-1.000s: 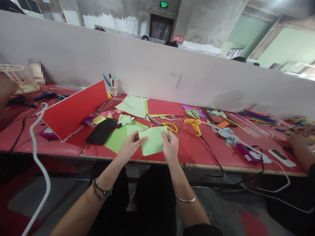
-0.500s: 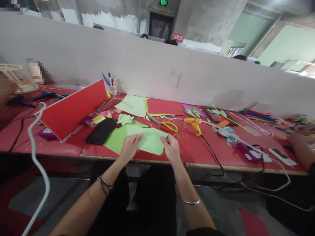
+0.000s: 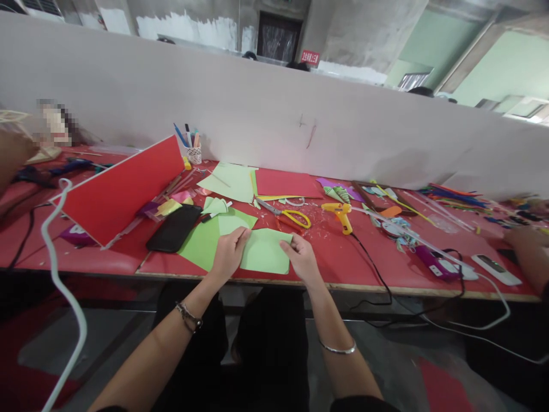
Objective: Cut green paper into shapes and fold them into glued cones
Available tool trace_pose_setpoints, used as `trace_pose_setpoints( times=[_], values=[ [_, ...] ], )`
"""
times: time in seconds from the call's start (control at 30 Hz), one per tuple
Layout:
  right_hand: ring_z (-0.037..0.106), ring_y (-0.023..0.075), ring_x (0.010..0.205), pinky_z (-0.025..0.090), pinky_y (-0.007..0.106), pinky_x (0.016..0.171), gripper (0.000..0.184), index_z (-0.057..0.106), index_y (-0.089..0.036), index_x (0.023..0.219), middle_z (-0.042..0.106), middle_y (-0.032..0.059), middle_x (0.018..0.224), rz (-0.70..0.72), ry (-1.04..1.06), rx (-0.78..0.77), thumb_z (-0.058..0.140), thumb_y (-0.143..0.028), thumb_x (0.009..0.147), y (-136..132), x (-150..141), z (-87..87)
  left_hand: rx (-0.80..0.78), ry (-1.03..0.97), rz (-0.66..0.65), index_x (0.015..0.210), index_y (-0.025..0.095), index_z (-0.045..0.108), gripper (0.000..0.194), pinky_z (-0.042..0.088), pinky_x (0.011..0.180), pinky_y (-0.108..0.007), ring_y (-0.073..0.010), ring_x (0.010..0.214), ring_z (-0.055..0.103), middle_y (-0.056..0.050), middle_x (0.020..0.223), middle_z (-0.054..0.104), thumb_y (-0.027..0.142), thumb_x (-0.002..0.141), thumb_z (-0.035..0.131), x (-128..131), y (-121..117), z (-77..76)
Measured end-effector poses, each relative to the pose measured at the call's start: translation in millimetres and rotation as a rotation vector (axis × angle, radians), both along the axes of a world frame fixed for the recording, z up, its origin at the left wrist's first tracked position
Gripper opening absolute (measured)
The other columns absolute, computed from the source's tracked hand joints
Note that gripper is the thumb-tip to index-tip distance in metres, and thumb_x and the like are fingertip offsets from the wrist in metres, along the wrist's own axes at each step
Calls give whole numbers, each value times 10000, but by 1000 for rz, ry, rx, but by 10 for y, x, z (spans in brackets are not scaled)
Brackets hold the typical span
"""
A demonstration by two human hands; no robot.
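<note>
A light green sheet of paper (image 3: 266, 252) is stretched between my hands above the front edge of the red table. My left hand (image 3: 229, 250) is closed on its left side, thumb on top. At its upper right corner, my right hand (image 3: 301, 255) pinches the paper between thumb and fingers. Under and left of my left hand lies a brighter green sheet (image 3: 195, 247). Yellow-handled scissors (image 3: 295, 218) rest just beyond the held paper. To the right of them is a yellow glue gun (image 3: 341, 215) with a black cord.
A black phone (image 3: 174, 229) and a leaning red board (image 3: 124, 191) are on the left. Behind are a pen cup (image 3: 194, 153) and red paper (image 3: 287, 184). Paper scraps (image 3: 398, 229) and a purple box (image 3: 435, 264) lie right. Other people's hands show at both sides.
The held paper now looks flatter and more rectangular, and my left hand covers more of its left side. The camera view has shifted slightly.
</note>
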State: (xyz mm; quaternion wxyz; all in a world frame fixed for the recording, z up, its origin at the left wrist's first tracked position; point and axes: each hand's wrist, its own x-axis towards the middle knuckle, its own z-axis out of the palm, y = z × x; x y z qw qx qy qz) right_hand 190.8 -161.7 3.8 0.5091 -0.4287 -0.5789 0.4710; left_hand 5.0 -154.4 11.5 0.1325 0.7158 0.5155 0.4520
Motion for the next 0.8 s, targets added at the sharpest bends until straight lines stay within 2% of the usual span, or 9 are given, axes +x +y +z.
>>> trace_pose_setpoints(
  times=[0.1,0.17,0.23,0.3,0.4,0.5,0.6,0.7,0.8],
  values=[
    [554,144,634,440,254,592,105,539,-168,763,597,8,704,-8,-152,98,544,-269,737,-7,60,63,60,19,-31,689,152,530,309,346,532,-196,-90,518,431,16,557,471,313,883,350,-15,9,13],
    [549,151,698,437,271,656,52,555,-173,759,600,14,735,-41,-305,246,537,-214,734,-26,113,103,90,83,-176,807,152,559,248,393,636,-200,-108,673,513,-24,729,561,297,878,370,-58,26,42],
    [541,163,779,422,295,733,76,572,-178,766,615,26,800,-60,-451,409,523,-142,720,-50,161,104,64,200,-370,964,170,551,216,408,768,-224,-133,870,531,-52,935,578,307,857,423,-112,41,53],
    [532,173,845,407,313,779,167,578,-181,784,626,39,867,-20,-575,507,493,-69,696,-77,195,42,6,353,-528,1096,204,510,311,395,855,-258,-157,997,503,-56,1086,547,335,814,503,-156,40,20],
    [534,179,864,407,325,787,273,585,-176,810,632,51,897,71,-748,509,437,-1,662,-120,222,-138,-55,544,-645,1182,233,465,432,388,897,-297,-183,1061,476,-51,1187,507,343,774,558,-176,-3,-107],
    [530,173,918,406,309,825,317,598,-180,892,621,51,977,134,-828,443,448,-8,671,-165,227,-289,-76,629,-621,1171,213,482,372,384,911,-326,-196,1062,471,-52,1176,523,301,810,501,-152,-74,-230],
    [518,165,963,398,280,849,328,592,-196,1000,601,39,1039,146,-852,400,534,-83,698,-181,208,-324,-81,651,-556,1169,196,488,371,384,914,-339,-211,1073,457,-58,1171,529,284,808,481,-127,-117,-270],
    [539,151,912,407,247,794,202,625,-210,948,618,30,982,105,-867,374,546,-187,764,-148,175,-290,-99,627,-490,1167,185,488,427,402,886,-329,-215,1056,467,-66,1165,528,339,770,532,-131,-88,-257],
    [562,131,810,406,217,715,196,643,-198,826,638,26,864,66,-858,326,466,-281,839,-96,159,-250,-116,579,-460,1058,200,554,280,411,844,-290,-176,991,507,-36,1073,579,334,832,456,-151,-2,-269]
  ],
)
